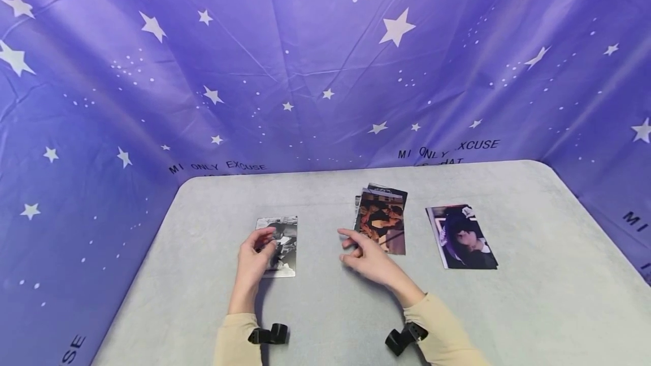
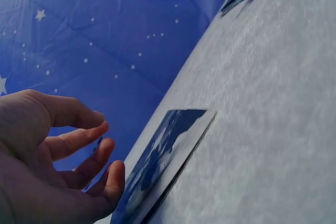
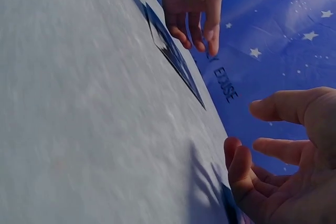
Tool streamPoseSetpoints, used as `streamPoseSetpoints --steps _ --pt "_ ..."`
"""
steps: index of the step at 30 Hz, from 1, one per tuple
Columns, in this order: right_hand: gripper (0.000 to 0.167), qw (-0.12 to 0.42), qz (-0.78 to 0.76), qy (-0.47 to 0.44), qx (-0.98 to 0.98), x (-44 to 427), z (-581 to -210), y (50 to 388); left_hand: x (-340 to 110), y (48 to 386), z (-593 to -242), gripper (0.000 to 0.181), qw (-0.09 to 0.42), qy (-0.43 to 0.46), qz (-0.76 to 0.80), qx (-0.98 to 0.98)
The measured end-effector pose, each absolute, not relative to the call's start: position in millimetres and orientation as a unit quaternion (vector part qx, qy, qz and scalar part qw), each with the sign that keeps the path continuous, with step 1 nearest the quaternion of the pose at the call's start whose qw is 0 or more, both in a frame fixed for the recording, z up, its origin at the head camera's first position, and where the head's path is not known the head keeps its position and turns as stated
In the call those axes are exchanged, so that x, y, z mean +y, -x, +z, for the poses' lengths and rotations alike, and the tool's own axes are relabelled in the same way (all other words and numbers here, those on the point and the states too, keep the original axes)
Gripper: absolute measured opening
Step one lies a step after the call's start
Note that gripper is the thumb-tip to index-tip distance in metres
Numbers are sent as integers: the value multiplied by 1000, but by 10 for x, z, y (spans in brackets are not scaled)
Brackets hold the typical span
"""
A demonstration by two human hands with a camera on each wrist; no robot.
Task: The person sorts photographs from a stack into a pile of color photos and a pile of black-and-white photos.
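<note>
On the left of the table lies a black-and-white photo card [image 1: 289,247], perhaps atop others. My left hand [image 1: 256,253] hovers over its left side; the left wrist view shows the loosely bent fingers apart from the card [image 2: 163,156], with nothing held. In the middle is a loose pile of photo cards [image 1: 383,222], its top one brown and orange. Beside that pile's lower left edge my right hand [image 1: 371,258] hangs above the table, thumb and fingers apart, holding nothing. The right wrist view shows this hand [image 3: 294,166] over its own shadow.
A third pile of photo cards [image 1: 463,239], topped by a dark picture of a person, lies on the right. All rest on a grey table [image 1: 325,321] with rounded far corners. A purple star-printed cloth [image 1: 305,61] hangs behind and at both sides.
</note>
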State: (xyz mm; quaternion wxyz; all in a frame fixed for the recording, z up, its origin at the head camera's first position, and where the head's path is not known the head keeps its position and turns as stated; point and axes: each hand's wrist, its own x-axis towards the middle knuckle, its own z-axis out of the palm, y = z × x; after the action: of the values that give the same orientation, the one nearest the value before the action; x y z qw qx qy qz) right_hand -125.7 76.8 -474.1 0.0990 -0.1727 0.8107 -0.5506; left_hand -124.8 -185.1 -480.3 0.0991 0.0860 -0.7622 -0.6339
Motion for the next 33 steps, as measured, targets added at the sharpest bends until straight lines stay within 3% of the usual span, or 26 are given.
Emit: streamPoseSetpoints --steps 11,25,33 --pt "48 61 -512 154 843 1066 -4760 1271 -1733 1261 -4783 29 82 -68 -622 -776" --pt "52 70 -568 95 815 1416 -4713 1322 -1359 1292 -4830 28 57 0 -628 -776" --pt "51 51 -564 75 821 1593 -4707 1338 -1009 1238 -4555 29 10 48 -650 -758"
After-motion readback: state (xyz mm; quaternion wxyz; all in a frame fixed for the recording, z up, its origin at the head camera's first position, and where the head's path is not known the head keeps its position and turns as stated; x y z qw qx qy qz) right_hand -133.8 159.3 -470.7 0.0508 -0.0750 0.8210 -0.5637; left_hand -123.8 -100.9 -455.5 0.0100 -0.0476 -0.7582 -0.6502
